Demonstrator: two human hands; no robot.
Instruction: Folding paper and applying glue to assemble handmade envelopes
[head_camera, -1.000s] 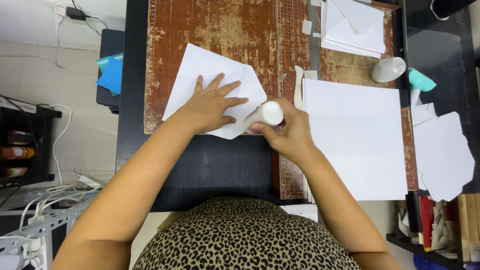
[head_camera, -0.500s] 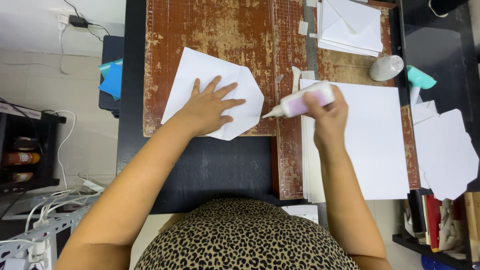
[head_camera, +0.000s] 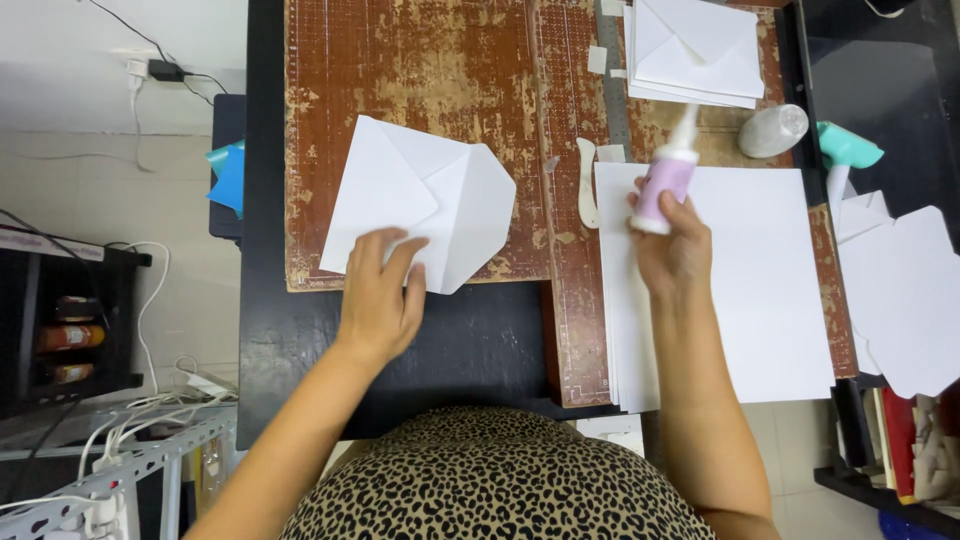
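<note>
A white folded paper envelope (head_camera: 420, 200) lies on a worn brown board (head_camera: 440, 70), flaps partly folded in. My left hand (head_camera: 380, 295) rests at its near lower edge, fingers spread, fingertips touching the paper. My right hand (head_camera: 672, 245) holds a small glue bottle (head_camera: 668, 170) with a pale purple label and white nozzle, upright above a stack of white sheets (head_camera: 750, 280).
A pile of finished white envelopes (head_camera: 700, 50) sits at the far right of the board. A white bone folder (head_camera: 586, 195) lies between envelope and sheets. A grey cap-like object (head_camera: 772, 130), a teal tool (head_camera: 848, 145) and cut paper shapes (head_camera: 905, 290) lie at right.
My right hand carried the glue bottle from the envelope's edge rightward over the sheet stack and turned it upright. My left hand slid back from the envelope's middle to its near edge.
</note>
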